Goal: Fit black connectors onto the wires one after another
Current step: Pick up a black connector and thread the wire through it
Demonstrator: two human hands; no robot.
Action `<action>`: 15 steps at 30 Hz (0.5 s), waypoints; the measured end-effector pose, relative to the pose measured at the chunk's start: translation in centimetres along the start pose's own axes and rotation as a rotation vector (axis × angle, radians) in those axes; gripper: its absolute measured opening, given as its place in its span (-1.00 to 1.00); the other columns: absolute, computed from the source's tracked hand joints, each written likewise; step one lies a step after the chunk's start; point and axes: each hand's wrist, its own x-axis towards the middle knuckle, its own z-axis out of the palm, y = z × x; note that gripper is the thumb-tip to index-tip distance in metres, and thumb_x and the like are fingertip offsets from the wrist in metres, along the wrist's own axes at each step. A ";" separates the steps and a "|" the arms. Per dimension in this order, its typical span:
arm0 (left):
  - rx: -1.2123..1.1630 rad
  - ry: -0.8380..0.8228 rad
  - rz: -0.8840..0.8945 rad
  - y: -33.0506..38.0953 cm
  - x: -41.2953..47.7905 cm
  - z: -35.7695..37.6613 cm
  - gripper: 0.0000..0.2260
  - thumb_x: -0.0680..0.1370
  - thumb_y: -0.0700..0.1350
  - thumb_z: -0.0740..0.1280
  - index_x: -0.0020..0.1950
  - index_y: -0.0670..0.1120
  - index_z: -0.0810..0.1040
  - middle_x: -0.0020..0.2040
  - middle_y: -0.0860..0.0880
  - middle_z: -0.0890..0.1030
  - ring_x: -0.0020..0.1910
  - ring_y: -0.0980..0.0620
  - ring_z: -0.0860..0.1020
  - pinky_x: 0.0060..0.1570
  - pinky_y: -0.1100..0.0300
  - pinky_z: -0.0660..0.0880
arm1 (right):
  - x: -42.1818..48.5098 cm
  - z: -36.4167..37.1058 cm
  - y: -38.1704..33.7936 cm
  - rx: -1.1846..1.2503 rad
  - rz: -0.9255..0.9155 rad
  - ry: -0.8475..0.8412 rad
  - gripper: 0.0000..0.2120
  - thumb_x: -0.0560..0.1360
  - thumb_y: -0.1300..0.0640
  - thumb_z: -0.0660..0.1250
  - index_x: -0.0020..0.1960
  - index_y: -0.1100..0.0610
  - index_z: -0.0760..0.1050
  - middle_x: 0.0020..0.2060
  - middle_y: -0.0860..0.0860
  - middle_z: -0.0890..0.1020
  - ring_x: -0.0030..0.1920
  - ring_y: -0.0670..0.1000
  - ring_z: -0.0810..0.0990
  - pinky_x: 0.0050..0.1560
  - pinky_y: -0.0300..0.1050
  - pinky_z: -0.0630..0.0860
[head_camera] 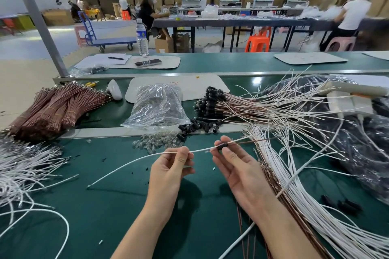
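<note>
In the head view both hands are raised over the green table (105,206), close together at the centre of the frame. The left hand (172,166) pinches a white wire (134,160) between thumb and fingertips; the wire's free length trails down toward 8 o'clock onto the table. The right hand (237,168), palm up, pinches a black connector (222,145) between thumb and forefinger, just at 3 o'clock of the left fingertips. The white wire's tip sits right at the connector's near end. A white and a brown lead run out of its far end toward 2 o'clock.

At 12 o'clock of the hands lie loose black connectors (200,126), with a clear plastic bag (156,107) at 11 o'clock. A brown wire bundle (56,109) rests at 10 o'clock. A fan of white wires (294,185) spreads at 4 o'clock.
</note>
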 end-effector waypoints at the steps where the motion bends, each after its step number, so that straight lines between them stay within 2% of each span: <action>1: 0.037 -0.021 0.022 0.0 -0.1 0.0 -0.85 0.49 0.02 0.42 -0.16 -0.05 0.68 -0.20 -0.05 0.67 -0.21 0.07 0.62 -0.22 0.24 0.59 | -0.1 0.2 0.4 -0.045 0.011 -0.018 -0.71 0.40 0.29 0.39 0.11 0.18 0.67 0.05 0.14 0.72 0.00 0.06 0.73 -0.06 -0.17 0.66; 6: 0.196 -0.152 0.114 0.2 -0.5 -0.1 -0.88 0.55 0.03 0.39 -0.11 0.05 0.68 -0.16 -0.03 0.67 -0.14 0.08 0.63 -0.14 0.22 0.59 | -0.6 1.0 1.7 -0.262 0.013 -0.095 -0.73 0.38 0.22 0.44 0.06 0.08 0.72 0.02 0.11 0.73 -0.01 0.04 0.73 -0.06 -0.18 0.64; 11: 0.197 -0.148 0.093 0.4 -0.7 0.1 -0.89 0.52 0.05 0.41 -0.10 0.05 0.68 -0.19 -0.02 0.66 -0.19 0.06 0.62 -0.22 0.24 0.56 | -0.9 0.9 1.7 -0.384 -0.011 -0.114 -0.71 0.34 0.11 0.49 0.06 -0.03 0.73 -0.10 -0.01 0.73 -0.15 -0.10 0.65 -0.12 -0.26 0.58; 15: 0.179 -0.162 0.077 0.4 -0.7 0.2 -0.88 0.51 0.03 0.41 -0.09 0.03 0.70 -0.18 -0.02 0.68 -0.23 0.06 0.62 -0.24 0.25 0.56 | -0.9 0.8 1.6 -0.420 -0.008 -0.131 -0.68 0.32 0.07 0.51 0.08 -0.04 0.72 -0.16 -0.05 0.71 -0.24 -0.13 0.60 -0.15 -0.27 0.57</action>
